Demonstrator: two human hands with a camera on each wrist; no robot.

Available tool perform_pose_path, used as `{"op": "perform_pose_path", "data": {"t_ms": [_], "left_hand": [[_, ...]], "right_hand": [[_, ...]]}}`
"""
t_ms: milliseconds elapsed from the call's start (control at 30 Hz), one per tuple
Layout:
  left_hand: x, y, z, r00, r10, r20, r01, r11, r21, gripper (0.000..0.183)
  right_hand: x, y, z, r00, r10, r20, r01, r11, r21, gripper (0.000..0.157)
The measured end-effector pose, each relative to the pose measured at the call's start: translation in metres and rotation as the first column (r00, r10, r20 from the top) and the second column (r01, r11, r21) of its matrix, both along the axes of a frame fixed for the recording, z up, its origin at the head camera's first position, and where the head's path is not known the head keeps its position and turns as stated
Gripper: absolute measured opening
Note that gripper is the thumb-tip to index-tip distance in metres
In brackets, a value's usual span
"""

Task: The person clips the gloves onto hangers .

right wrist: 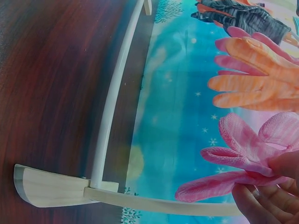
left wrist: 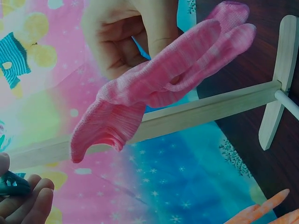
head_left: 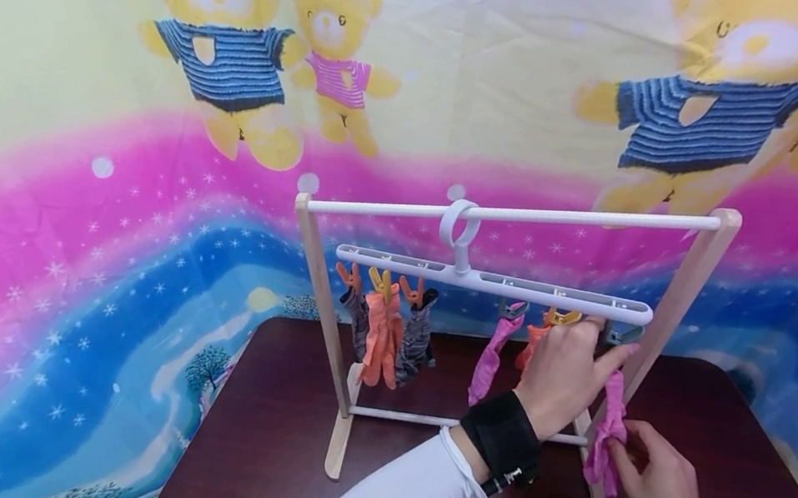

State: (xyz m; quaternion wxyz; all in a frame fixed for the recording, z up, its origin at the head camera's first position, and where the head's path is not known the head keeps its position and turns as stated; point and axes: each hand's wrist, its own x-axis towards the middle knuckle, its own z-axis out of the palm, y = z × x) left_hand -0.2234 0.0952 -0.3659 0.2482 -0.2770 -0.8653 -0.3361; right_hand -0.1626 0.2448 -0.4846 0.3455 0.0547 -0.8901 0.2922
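Note:
My left hand is raised to the right end of a white hanger. It pinches a grey-green clothespin between thumb and fingers; in the left wrist view the dark green clothespin shows at the lower left. Below it, my right hand pinches a small pink glove at its finger part. The glove's cuff points up toward the clothespin, with a gap between them in the left wrist view. In the right wrist view, thumb and fingertips grip the pink glove.
The hanger hangs from a wooden rack's white top rod. Other clothespins hold a second pink glove, an orange glove, and grey and orange gloves at the left. The rack stands on a dark table before a printed cloth.

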Motion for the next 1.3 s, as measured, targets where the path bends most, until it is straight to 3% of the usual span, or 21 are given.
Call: {"op": "perform_pose_path", "data": {"t_ms": [467,767,1067,1300], "left_hand": [[0.0,-0.002,0.003,0.999,-0.008,0.033,0.009,1.0,-0.023,0.031],[-0.002,-0.003,0.005,0.997,-0.048,0.06,0.046,0.999,0.029,0.034],[-0.005,-0.004,0.006,0.994,-0.07,0.081,0.063,0.995,0.083,0.039],[-0.005,-0.004,0.004,0.994,-0.063,0.091,0.054,0.993,0.1,0.04]], "right_hand": [[0.004,-0.005,0.003,1.0,0.017,-0.025,-0.017,1.0,-0.016,0.026],[0.005,-0.007,0.006,0.998,0.029,-0.062,-0.03,0.999,-0.024,0.029],[0.003,-0.009,0.013,0.982,0.077,-0.173,-0.082,0.996,-0.022,0.032],[0.0,-0.011,0.019,0.98,0.081,-0.184,-0.085,0.996,-0.014,0.031]]}}
